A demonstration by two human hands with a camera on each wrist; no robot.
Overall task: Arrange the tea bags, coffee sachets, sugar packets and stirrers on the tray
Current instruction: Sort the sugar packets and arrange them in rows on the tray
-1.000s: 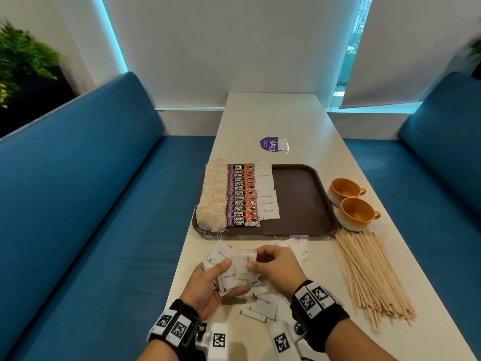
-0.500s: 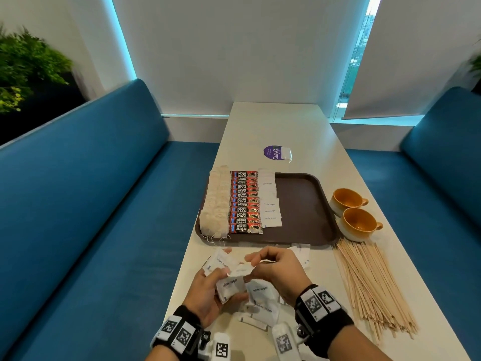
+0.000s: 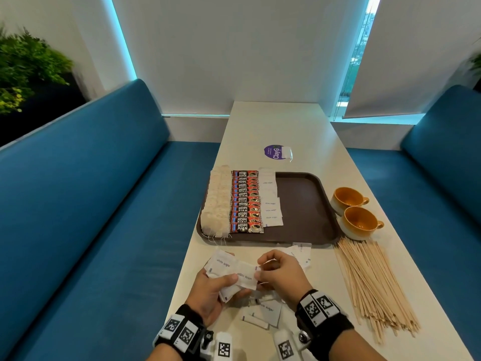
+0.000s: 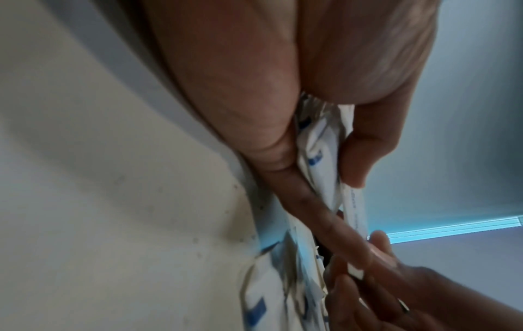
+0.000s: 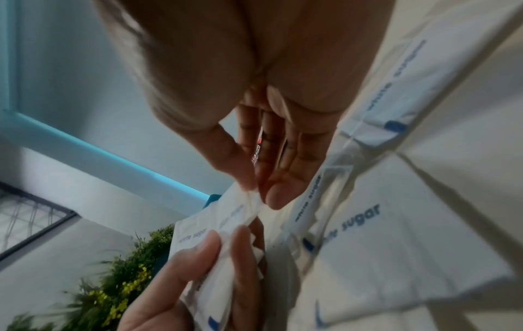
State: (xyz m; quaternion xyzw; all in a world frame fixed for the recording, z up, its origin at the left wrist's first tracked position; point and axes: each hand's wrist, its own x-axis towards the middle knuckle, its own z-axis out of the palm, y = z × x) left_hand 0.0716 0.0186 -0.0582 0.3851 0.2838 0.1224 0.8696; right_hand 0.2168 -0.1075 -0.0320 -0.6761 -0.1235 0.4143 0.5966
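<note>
**Sugar packets held between both hands, near edge of the table**

We hold a fanned bundle of white sugar packets [image 3: 229, 269] above the table [image 3: 276, 121], at 6 o'clock from the tray [image 3: 304, 204]. Our left hand [image 3: 208, 293] grips the bundle, thumb curled across its top and fingers beneath. Our right hand [image 3: 281, 274] pinches the end of one packet between thumb and fingertips [image 5: 271, 197]; the other fingers are curled. Further loose packets [image 3: 263, 312] lie on the table under and just beyond the hands.

On the tray, at 12 o'clock from the hands, we see three touching columns: tea bags [image 3: 217, 201] at the 9 o'clock side, coffee sachets [image 3: 246, 201] in the middle, a sugar column [image 3: 270, 201] next to them. The tray's 3 o'clock half is bare. Stirrers [image 3: 369, 285] lie heaped on the table at 3 o'clock from the hands, with two orange cups [image 3: 354, 212] just beyond them, beside the tray.
</note>
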